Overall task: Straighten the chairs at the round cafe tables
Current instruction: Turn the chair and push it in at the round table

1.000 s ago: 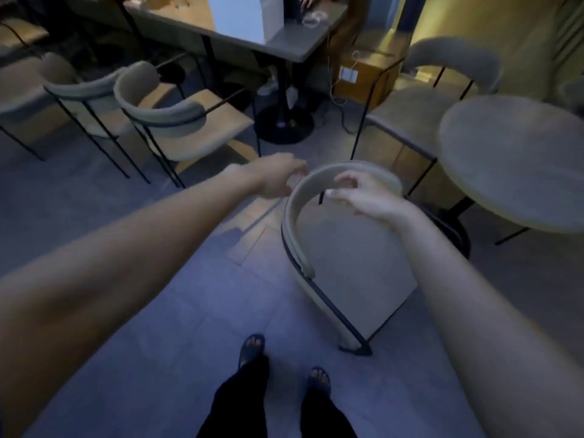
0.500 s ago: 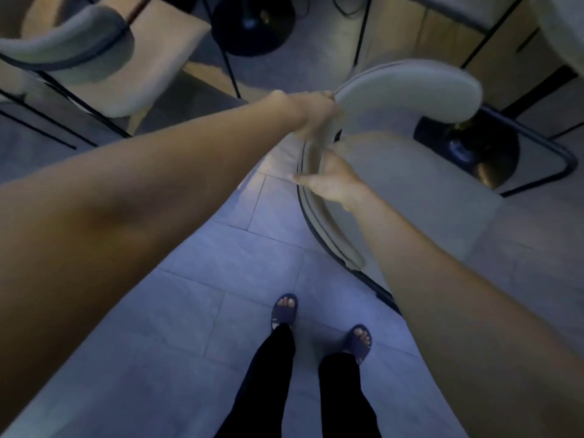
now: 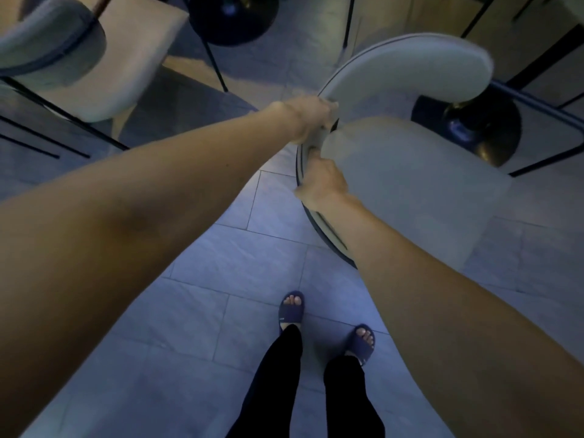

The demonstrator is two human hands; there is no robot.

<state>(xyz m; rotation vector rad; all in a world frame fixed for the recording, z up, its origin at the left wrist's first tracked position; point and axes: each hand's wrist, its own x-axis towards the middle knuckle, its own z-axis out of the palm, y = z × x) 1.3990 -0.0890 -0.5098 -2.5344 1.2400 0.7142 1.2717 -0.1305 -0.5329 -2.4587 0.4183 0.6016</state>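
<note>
Head view shows the left hand (image 3: 311,120) and right hand (image 3: 320,184) both clamped on the curved back of the chair (image 3: 407,172) at centre right, likely mid-adjustment, next needing a turn toward the table base (image 3: 467,128).

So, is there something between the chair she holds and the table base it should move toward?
Nothing visible does. Both hands, left and right, grip the chair's backrest, and its seat already reaches close to the black table base, with only bare floor between.
</note>
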